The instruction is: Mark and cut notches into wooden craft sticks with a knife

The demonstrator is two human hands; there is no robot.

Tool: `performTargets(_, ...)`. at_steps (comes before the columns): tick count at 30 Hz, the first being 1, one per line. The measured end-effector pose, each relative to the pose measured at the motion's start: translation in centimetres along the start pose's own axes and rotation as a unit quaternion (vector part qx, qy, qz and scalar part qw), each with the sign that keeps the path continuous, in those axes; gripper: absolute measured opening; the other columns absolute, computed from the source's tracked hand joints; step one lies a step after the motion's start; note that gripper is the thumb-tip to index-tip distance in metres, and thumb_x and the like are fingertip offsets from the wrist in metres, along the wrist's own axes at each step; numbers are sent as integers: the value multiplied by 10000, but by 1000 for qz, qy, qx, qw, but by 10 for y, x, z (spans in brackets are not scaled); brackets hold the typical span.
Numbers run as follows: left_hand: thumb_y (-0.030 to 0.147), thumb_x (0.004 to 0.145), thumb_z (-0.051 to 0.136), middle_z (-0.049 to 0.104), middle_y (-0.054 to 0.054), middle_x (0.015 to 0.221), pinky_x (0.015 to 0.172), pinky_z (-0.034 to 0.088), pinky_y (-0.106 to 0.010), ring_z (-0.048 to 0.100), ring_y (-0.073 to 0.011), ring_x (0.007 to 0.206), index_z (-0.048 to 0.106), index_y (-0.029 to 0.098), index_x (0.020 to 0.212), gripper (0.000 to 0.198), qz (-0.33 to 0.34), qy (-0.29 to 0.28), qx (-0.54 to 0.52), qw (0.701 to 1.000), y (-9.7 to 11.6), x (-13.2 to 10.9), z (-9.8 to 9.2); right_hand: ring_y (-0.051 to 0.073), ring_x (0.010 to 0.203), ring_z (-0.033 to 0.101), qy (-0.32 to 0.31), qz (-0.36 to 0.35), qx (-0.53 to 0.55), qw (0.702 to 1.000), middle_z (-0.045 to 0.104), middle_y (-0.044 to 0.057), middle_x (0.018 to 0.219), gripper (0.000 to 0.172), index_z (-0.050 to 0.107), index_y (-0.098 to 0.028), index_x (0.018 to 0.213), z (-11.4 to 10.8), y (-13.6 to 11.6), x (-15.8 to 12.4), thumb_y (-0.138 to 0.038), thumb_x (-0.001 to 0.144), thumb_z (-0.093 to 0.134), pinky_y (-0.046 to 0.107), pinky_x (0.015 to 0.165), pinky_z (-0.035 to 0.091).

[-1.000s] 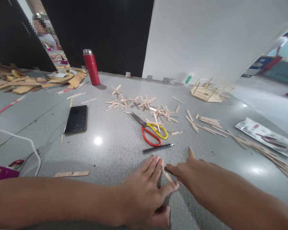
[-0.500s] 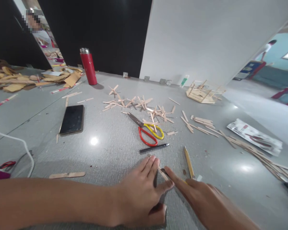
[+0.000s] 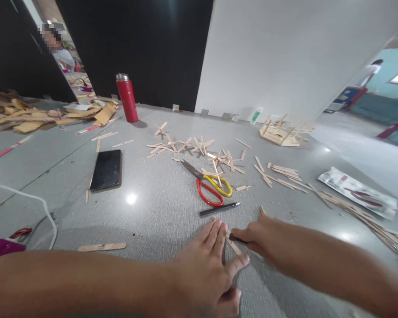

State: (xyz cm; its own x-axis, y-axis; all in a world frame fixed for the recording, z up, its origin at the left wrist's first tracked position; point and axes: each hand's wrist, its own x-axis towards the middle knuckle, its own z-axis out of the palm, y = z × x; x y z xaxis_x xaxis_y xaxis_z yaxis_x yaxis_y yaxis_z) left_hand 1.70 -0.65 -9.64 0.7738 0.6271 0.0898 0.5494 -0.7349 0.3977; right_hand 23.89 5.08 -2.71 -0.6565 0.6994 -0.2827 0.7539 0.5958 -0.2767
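My left hand (image 3: 210, 267) lies over a wooden craft stick (image 3: 234, 247) and holds it down on the grey table, fingers stretched and thumb apart. Close to its fingertips, my right hand (image 3: 260, 232) is closed around a craft knife. Its dark blade (image 3: 239, 239) meets the stick beside the left fingers; the handle is hidden in my palm. Just beyond the hands lie a black pen (image 3: 220, 209) and scissors (image 3: 207, 183) with red and yellow handles. A pencil (image 3: 262, 211) is mostly covered by my right hand.
Cut stick pieces (image 3: 199, 145) are scattered behind the scissors. A phone (image 3: 106, 170), a red flask (image 3: 127, 98) and a single stick (image 3: 102, 247) are leftward. Rightward are a stick frame (image 3: 281, 134), long strips (image 3: 361, 214) and a plastic packet (image 3: 358, 192). Other people are in the background.
My right hand and forearm have swung upward and now cover most of the pencil. The knife stays at the stick. My left hand keeps its hold as the view shifts slightly.
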Motion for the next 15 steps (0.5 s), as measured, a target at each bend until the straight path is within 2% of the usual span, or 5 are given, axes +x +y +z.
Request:
performTargets(4, 469, 1058, 451, 220, -327, 1679, 1247, 252, -647, 78, -506, 1552, 385, 149, 1637, 665, 7, -6, -26, 1000, -2, 1, -1, 110, 421, 542, -122, 15, 105, 987, 677, -19, 636, 574, 642, -192, 1478, -32, 12, 27, -252, 909, 595, 193, 422, 444)
performTargets(9, 462, 1058, 455, 208, -327, 1683, 1248, 239, -652, 74, -513, 1552, 399, 147, 1631, 656, 3, -24, -37, 999, -1, 2, -4, 80, 357, 375, -291, 39, 219, 930, 575, -50, 564, 521, 702, -161, 1407, -52, 29, 37, -262, 927, 527, 172, 356, 315)
performTargets(11, 466, 1063, 443, 210, -337, 1678, 1247, 241, -651, 82, -517, 1551, 395, 138, 1631, 658, 8, -18, -34, 999, -1, 3, -4, 81, 371, 357, -304, 40, 227, 924, 575, -47, 570, 523, 691, -154, 1421, -55, 30, 37, -244, 943, 498, 174, 363, 302)
performTargets(13, 470, 1066, 435, 220, -341, 1674, 1245, 251, -646, 95, -515, 1552, 398, 138, 1630, 655, 11, -11, -32, 999, -1, 3, -3, 86, 414, 393, -287, 19, 214, 934, 604, -36, 607, 515, 669, -181, 1452, -53, 26, 33, -224, 969, 495, 181, 406, 324)
performTargets(15, 479, 1064, 439, 232, -336, 1674, 1241, 262, -647, 106, -512, 1553, 404, 147, 1628, 655, 10, -5, -28, 1000, -2, 2, -1, 104, 495, 477, -214, -28, 143, 966, 629, -23, 652, 473, 691, -262, 1431, -44, 20, 24, -208, 1004, 496, 198, 478, 356)
